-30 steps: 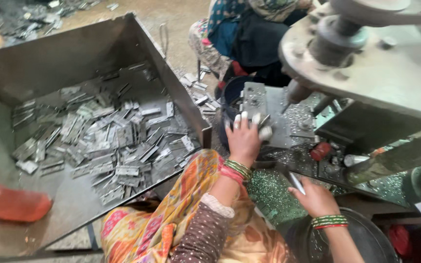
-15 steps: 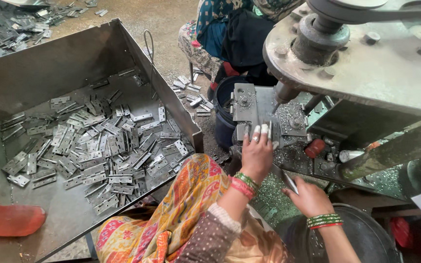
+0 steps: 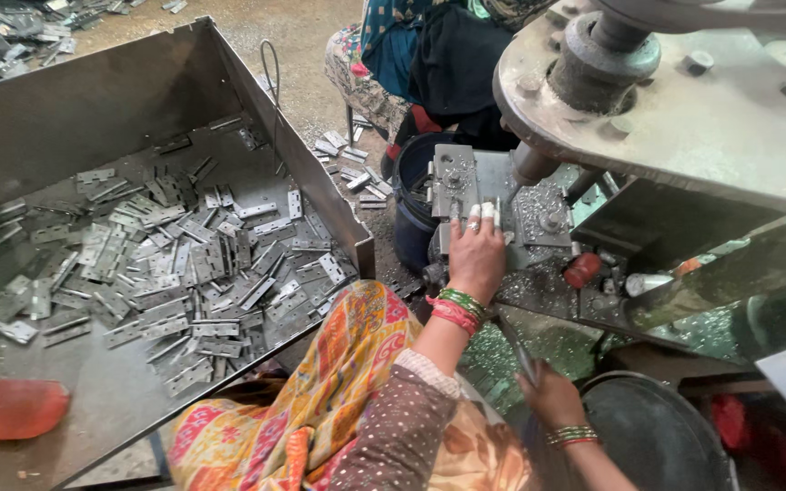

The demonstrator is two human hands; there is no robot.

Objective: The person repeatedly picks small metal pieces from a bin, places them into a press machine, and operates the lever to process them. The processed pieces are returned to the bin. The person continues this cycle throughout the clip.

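Dozens of flat grey metal hinges (image 3: 166, 264) lie heaped in a big sheet-metal bin (image 3: 93, 100) at the left, the largest thing in view, beside the heavy press machine (image 3: 684, 100) at the right. Under the press sits a grey metal die block (image 3: 466, 182), just in front of a dark blue bucket (image 3: 408, 209). On that block rests the left hand (image 3: 477, 250), fingers curled down and pressing a small metal piece against it. Lower down, the right hand (image 3: 552, 393) is clenched around a thin metal rod (image 3: 516, 350), near a round black tub (image 3: 657, 436).
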